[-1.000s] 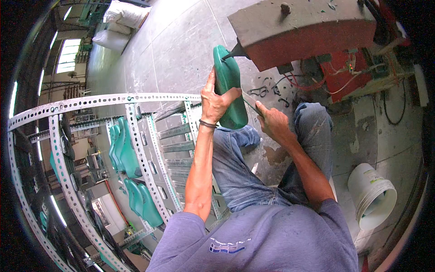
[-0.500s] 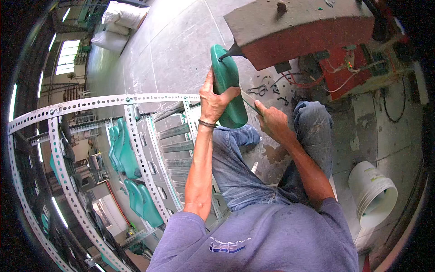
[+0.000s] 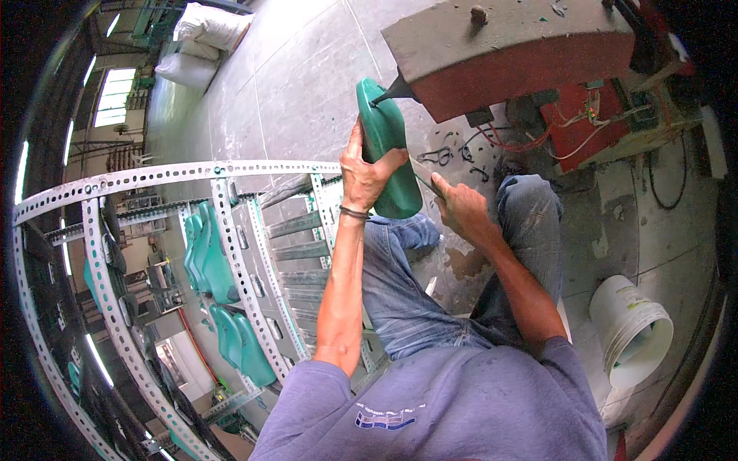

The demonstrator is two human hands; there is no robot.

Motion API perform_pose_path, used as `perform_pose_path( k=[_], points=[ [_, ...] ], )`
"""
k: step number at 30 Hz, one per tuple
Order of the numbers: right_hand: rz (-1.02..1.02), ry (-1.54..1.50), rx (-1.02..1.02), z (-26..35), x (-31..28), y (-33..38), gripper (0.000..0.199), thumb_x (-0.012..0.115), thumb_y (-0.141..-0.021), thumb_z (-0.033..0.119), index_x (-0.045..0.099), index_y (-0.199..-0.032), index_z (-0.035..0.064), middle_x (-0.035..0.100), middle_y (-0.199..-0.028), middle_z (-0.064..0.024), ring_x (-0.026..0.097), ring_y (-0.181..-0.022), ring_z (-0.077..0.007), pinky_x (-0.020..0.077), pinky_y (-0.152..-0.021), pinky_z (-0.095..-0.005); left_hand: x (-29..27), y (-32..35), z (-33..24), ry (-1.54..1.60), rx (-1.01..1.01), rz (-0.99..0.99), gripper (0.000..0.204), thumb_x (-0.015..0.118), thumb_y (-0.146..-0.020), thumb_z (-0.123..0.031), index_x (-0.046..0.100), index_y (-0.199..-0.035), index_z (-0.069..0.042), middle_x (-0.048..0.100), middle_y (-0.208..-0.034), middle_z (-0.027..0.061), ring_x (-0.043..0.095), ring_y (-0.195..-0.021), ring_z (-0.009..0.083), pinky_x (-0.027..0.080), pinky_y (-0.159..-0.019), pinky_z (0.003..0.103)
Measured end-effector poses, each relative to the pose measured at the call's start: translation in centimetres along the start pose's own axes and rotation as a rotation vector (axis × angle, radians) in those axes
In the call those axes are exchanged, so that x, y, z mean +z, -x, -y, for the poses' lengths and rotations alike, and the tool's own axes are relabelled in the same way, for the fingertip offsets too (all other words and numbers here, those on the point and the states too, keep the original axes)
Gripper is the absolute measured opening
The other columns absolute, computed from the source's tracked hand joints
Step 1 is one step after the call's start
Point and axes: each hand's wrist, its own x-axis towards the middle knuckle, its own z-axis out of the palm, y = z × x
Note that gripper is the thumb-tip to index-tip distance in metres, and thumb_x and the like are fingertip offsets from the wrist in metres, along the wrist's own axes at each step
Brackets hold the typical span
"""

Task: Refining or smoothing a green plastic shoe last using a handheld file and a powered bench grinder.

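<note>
While a box-shaped, red-sided metal machine (image 3: pixel 511 71) apparently braces its upper end, an elongated green moulded piece (image 3: pixel 393 188) is clasped between the left hand's (image 3: pixel 364 175) thumb and fingers, presumably for steadiness; the right hand (image 3: pixel 465 210) curls around a slender pale-bladed tool (image 3: pixel 420 170) beside it.

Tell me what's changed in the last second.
Nothing has visibly changed beyond a slight shift of the view; nothing was taken hold of or let go. The left hand still grips the green piece, and the right hand still holds the thin tool beside it.
</note>
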Motion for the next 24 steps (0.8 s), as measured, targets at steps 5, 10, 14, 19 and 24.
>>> perform_pose_path(
  k=[5, 10, 14, 19, 24],
  points=[
    [0.007, -0.027, -0.008, 0.29, -0.65, 0.15, 0.053, 0.064, -0.093, 0.024, 0.050, -0.144, 0.0184, 0.067, -0.087, -0.0210, 0.068, -0.080, -0.0395, 0.0526, -0.069, -0.0518, -0.41, 0.00, 0.26, 0.020, -0.026, 0.036, 0.072, 0.079, -0.069, -0.015, 0.053, -0.135, -0.003, 0.068, -0.104, 0.0098, 0.065, -0.089, 0.0176, 0.056, -0.081, 0.034],
    [-0.010, -0.040, -0.006, 0.28, -0.67, 0.30, 0.054, 0.065, -0.092, 0.024, 0.050, -0.144, 0.0180, 0.067, -0.087, -0.0213, 0.068, -0.080, -0.0397, 0.0528, -0.069, -0.0516, -0.13, 0.06, 0.05, 0.075, -0.098, 0.013, 0.067, 0.078, -0.069, -0.014, 0.055, -0.131, -0.002, 0.069, -0.099, 0.0091, 0.065, -0.085, 0.0179, 0.056, -0.079, 0.034],
    [0.005, -0.030, -0.009, 0.23, -0.56, 0.18, 0.055, 0.065, -0.092, 0.023, 0.050, -0.144, 0.0174, 0.067, -0.086, -0.0210, 0.068, -0.078, -0.0395, 0.0531, -0.068, -0.0513, 0.08, 0.05, -0.32, 0.113, -0.105, -0.006, 0.063, 0.077, -0.070, -0.013, 0.057, -0.128, -0.001, 0.069, -0.098, 0.0085, 0.065, -0.083, 0.0175, 0.056, -0.077, 0.034],
    [-0.026, -0.019, -0.026, 0.19, -0.34, 0.24, 0.055, 0.066, -0.091, 0.022, 0.051, -0.144, 0.0162, 0.067, -0.085, -0.0204, 0.068, -0.078, -0.0395, 0.0529, -0.067, -0.0514, -0.20, -0.24, 0.05, 0.103, -0.069, 0.021, 0.059, 0.076, -0.071, -0.010, 0.057, -0.127, -0.001, 0.069, -0.097, 0.0083, 0.064, -0.083, 0.0171, 0.056, -0.077, 0.034],
    [-0.054, -0.020, -0.051, -0.26, 0.23, 0.06, 0.055, 0.065, -0.091, 0.022, 0.051, -0.143, 0.0162, 0.067, -0.084, -0.0196, 0.068, -0.078, -0.0389, 0.0527, -0.067, -0.0515, 0.04, -0.09, 0.31, 0.097, -0.034, -0.003, 0.058, 0.075, -0.072, -0.009, 0.057, -0.127, -0.001, 0.069, -0.097, 0.0088, 0.065, -0.083, 0.0172, 0.056, -0.077, 0.033]
  ],
)
